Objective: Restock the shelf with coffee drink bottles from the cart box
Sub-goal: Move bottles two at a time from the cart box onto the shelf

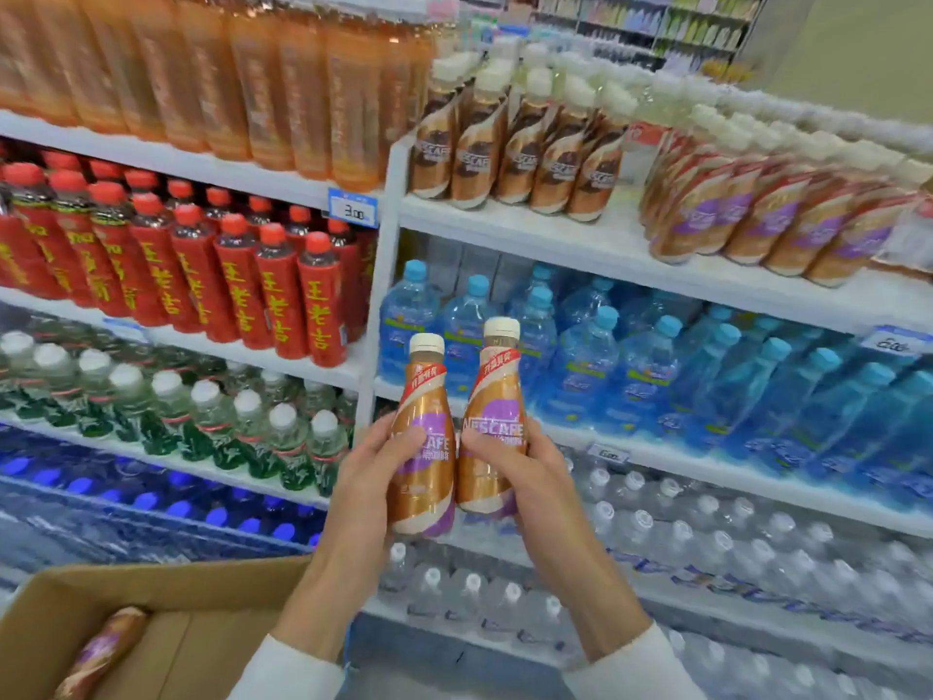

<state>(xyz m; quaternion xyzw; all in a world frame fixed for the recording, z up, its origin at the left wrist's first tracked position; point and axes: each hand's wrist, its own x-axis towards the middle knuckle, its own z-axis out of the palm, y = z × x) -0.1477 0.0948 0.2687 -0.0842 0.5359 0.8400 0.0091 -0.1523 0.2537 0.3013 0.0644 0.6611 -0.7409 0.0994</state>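
My left hand (pixel 371 459) grips a gold and purple coffee bottle (pixel 421 477) with a cream cap, held upright. My right hand (pixel 525 467) grips a second, matching coffee bottle (pixel 492 406) right beside it, slightly higher. Both are raised in front of the shelving. On the upper right shelf (pixel 580 242), a row of the same purple-labelled coffee bottles (pixel 757 219) lies to the right, and brown-labelled coffee bottles (pixel 510 154) stand to the left, with a bare gap between the groups. The cardboard cart box (pixel 166 588) at the bottom left holds one more coffee bottle (pixel 101 654) lying on its side.
Blue-capped water bottles (pixel 656 366) fill the shelf below the coffee. Clear water bottles (pixel 707 538) pack the lower shelves. To the left stand red tea bottles (pixel 202 275), orange drinks (pixel 227 68) above them, and green-labelled bottles (pixel 202 416) underneath. A white upright (pixel 378 295) divides the shelf bays.
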